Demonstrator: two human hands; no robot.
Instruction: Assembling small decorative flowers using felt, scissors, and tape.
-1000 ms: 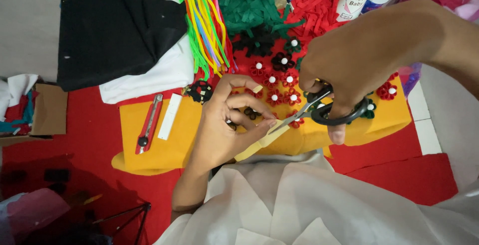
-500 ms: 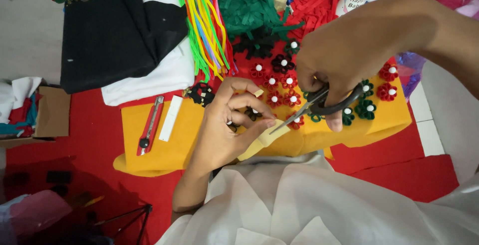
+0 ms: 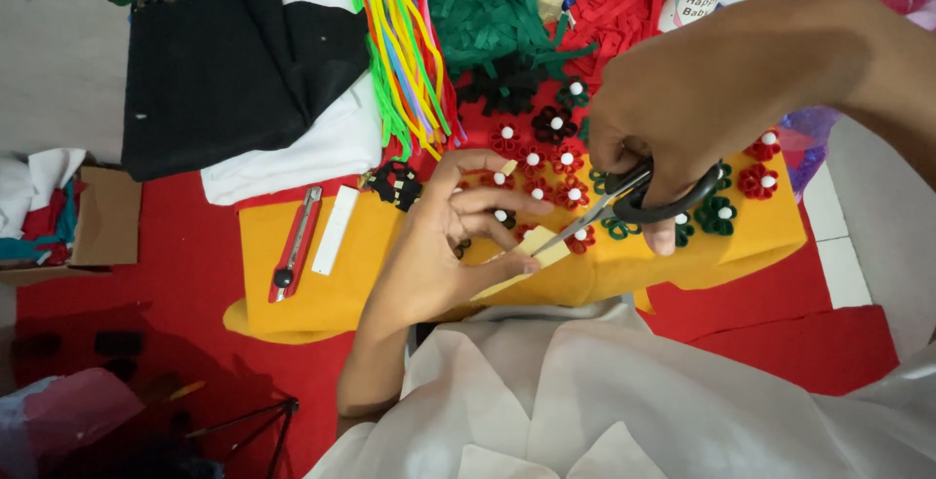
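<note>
Red felt sheet (image 3: pixel 185 265) covers the work surface, which appears to be the floor. A yellow felt sheet (image 3: pixel 351 274) lies across it, directly in front of the seated person in the cream garment (image 3: pixel 624 401).

Folded black cloth (image 3: pixel 224 60) rests at upper left, partly on a folded white cloth (image 3: pixel 312 153). A bundle of multicoloured chenille stems (image 3: pixel 400 40) lies beside them; heaps of green felt strips (image 3: pixel 492 11) and red felt strips (image 3: pixel 614 16) sit beyond. A brown cardboard piece (image 3: pixel 107 216) lies at the left edge.

Right hand (image 3: pixel 712 99) is closed through the black loops of the steel-bladed scissors (image 3: pixel 624 206), blades pointing left and down. Left hand (image 3: pixel 448 245) pinches a small pale-yellow felt strip (image 3: pixel 522 269) between thumb and fingertips, remaining fingers spread. The strip sits above the near edge of the yellow sheet, with the blade tips meeting it.

Small red, black and green felt rosettes with white bead centres (image 3: pixel 565 162) are scattered on the yellow sheet behind the hands. A red-handled utility knife (image 3: pixel 295 243) and a white oblong block (image 3: pixel 334 230) lie side by side at left, well apart from both hands.

Assessment: cutting of the strip is in hand. The next move appears to call for a steady pinch near the cut line, with the fingertips kept out of the blade path.
</note>
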